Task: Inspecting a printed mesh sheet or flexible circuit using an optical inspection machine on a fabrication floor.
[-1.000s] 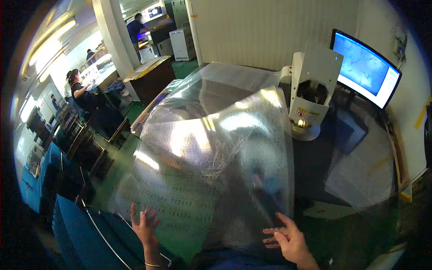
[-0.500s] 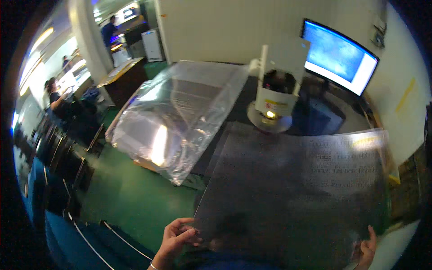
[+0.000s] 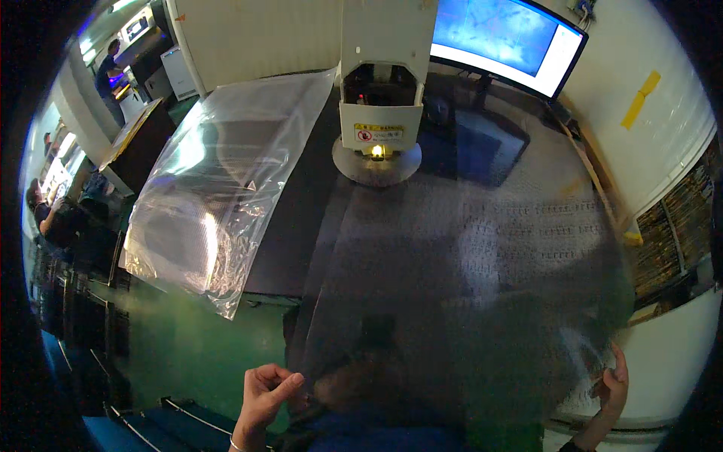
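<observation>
A large dark see-through film sheet [image 3: 407,279] with rows of fine marks spreads in front of me, its far part over the black tabletop. By its near left edge, my left hand [image 3: 265,395] is closed in a pinch on the film. My right hand [image 3: 611,383] grips the right edge, thumb and fingers around it, partly seen through the sheet. Beyond the film stands a white machine [image 3: 380,124] with a lit yellow lamp and a round metal base plate [image 3: 376,167].
A clear plastic bag [image 3: 218,173] with sheet-like contents lies at the table's left, overhanging its near edge. A monitor [image 3: 512,45] stands at the back right. White wall panel [image 3: 625,113] on the right; blue chairs [image 3: 151,422] lower left. Other people [image 3: 109,83] are far left.
My view has turned right and down, so the machine and bag appear further left. The film has come lower and flatter over the table, still held in both hands.
</observation>
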### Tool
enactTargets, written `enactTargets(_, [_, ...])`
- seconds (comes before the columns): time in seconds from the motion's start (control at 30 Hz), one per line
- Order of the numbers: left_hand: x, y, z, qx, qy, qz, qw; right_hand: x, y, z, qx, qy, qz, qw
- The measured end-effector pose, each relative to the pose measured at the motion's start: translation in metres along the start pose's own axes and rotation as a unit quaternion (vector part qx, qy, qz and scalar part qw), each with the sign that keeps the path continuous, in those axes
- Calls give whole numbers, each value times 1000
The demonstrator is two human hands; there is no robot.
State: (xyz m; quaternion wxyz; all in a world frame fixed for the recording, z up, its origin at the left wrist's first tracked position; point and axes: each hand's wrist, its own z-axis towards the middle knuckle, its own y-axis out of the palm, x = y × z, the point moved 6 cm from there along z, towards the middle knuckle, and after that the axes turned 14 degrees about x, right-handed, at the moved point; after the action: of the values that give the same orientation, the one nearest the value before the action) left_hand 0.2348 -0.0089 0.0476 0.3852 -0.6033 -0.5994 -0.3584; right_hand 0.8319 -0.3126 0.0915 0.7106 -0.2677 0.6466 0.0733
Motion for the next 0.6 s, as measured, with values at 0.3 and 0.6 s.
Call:
enactTargets(0.3, [18,13,22,26,58,0,998,38,-24,36,-51,-52,-44,996])
enactTargets(0.6, [13,12,35,39,55,2,998,27,-6,35,-51,-24,-30,998])
